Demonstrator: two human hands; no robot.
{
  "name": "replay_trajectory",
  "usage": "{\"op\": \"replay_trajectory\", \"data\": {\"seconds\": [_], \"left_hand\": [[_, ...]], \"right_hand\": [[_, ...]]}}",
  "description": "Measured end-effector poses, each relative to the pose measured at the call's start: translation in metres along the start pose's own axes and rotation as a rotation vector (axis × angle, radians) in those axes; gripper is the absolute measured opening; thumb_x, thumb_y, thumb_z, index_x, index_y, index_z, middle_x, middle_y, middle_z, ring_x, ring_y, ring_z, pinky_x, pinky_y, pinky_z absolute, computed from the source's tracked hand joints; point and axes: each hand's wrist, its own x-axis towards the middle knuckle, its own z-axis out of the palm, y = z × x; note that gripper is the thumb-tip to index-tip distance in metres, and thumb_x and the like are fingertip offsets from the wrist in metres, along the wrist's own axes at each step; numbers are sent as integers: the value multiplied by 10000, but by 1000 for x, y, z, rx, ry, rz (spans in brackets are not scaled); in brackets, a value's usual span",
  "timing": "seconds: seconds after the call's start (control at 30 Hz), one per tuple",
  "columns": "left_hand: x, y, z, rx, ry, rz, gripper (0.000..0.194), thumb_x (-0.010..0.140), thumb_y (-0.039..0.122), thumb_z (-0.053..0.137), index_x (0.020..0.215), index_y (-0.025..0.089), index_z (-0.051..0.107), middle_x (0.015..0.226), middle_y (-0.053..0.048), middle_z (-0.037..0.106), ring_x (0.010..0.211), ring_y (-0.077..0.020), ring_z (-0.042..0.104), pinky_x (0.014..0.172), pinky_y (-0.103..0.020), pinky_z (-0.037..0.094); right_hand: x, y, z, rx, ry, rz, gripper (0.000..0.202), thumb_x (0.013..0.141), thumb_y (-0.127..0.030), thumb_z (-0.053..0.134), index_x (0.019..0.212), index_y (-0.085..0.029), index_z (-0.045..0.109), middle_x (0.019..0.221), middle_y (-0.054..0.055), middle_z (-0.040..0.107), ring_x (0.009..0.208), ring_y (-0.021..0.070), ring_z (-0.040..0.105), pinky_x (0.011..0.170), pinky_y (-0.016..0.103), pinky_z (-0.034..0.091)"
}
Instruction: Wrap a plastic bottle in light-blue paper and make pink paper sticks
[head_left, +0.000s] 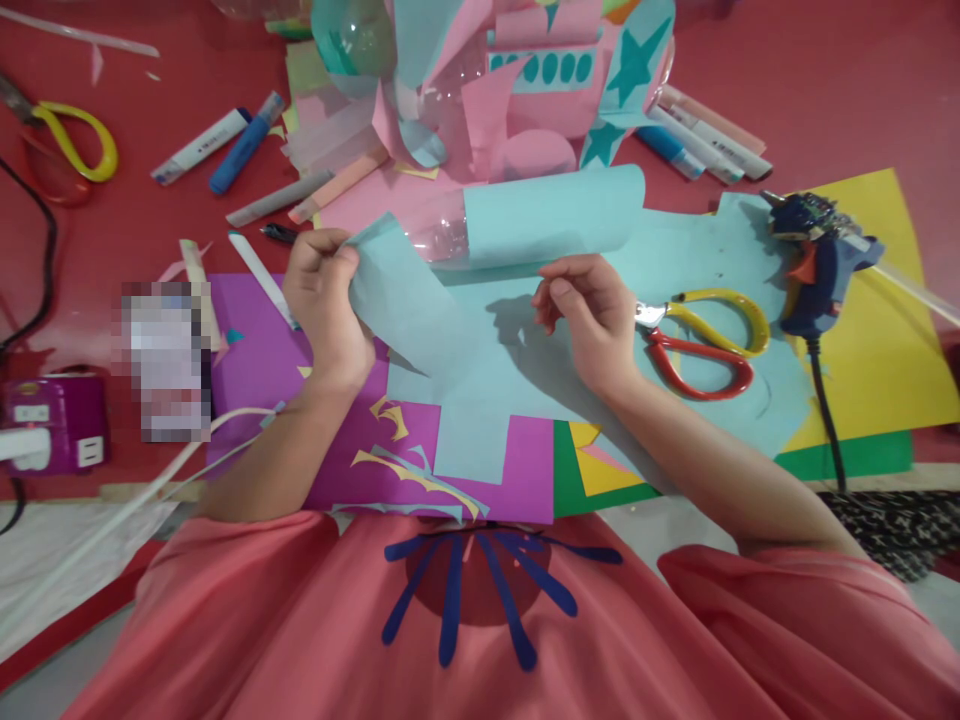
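Note:
My left hand (326,300) pinches the upper left corner of a light blue paper piece (405,290), which slants down to the right. My right hand (592,315) hovers over the larger light blue sheet (480,400) with its fingers curled together; whether anything small is between them is hidden. Just right of that hand lie scissors (705,345) with one yellow and one red handle. Beyond both hands rests a clear plastic bottle (439,228) on its side, its right part wrapped in light blue paper (555,215).
A glue gun (817,265) lies at the right on yellow card (892,370). Markers (247,145) and other scissors (79,140) are at the left. Pink and blue paper-covered bottles (525,110) stand at the back. Purple card (330,460) carries paper scraps.

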Motion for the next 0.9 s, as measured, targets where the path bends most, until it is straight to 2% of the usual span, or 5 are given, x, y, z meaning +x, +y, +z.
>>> {"op": "replay_trajectory", "data": {"seconds": [0.23, 0.4, 0.67, 0.8, 0.9], "left_hand": [[-2, 3, 0, -45, -51, -63, 311, 704, 435, 736, 678, 203, 531, 596, 45, 433, 541, -85, 394, 521, -275, 288], [-1, 3, 1, -57, -30, -78, 304, 683, 428, 739, 676, 209, 528, 582, 50, 457, 523, -79, 389, 502, -272, 286], [-3, 5, 2, -25, -30, -114, 310, 693, 439, 737, 653, 248, 497, 589, 36, 455, 534, -112, 401, 506, -292, 302], [-5, 6, 0, -58, -20, -118, 207, 721, 355, 704, 667, 235, 544, 590, 34, 440, 523, -107, 386, 508, -296, 285], [-3, -2, -3, 1, -77, -94, 289, 752, 443, 717, 713, 227, 530, 598, 45, 462, 538, -99, 441, 514, -288, 314]], "right_hand": [[0, -2, 1, 81, -1, 18, 283, 866, -510, 611, 895, -228, 603, 688, -4, 613, 550, 96, 559, 474, 265, 459], [0, -1, 2, 85, -74, 30, 271, 889, -495, 583, 923, -226, 589, 745, -10, 659, 608, 88, 623, 525, 241, 504], [0, -4, 1, 68, -113, 105, 356, 863, -560, 576, 918, -209, 581, 788, -10, 678, 495, 55, 592, 485, 220, 483], [-1, -6, 0, 33, -200, 156, 388, 856, -576, 573, 981, -210, 581, 926, 33, 705, 460, 42, 565, 435, 209, 457], [-3, -7, 0, 32, -301, 177, 377, 850, -516, 615, 1069, -212, 574, 1043, 47, 702, 433, 17, 522, 408, 191, 443]]}}
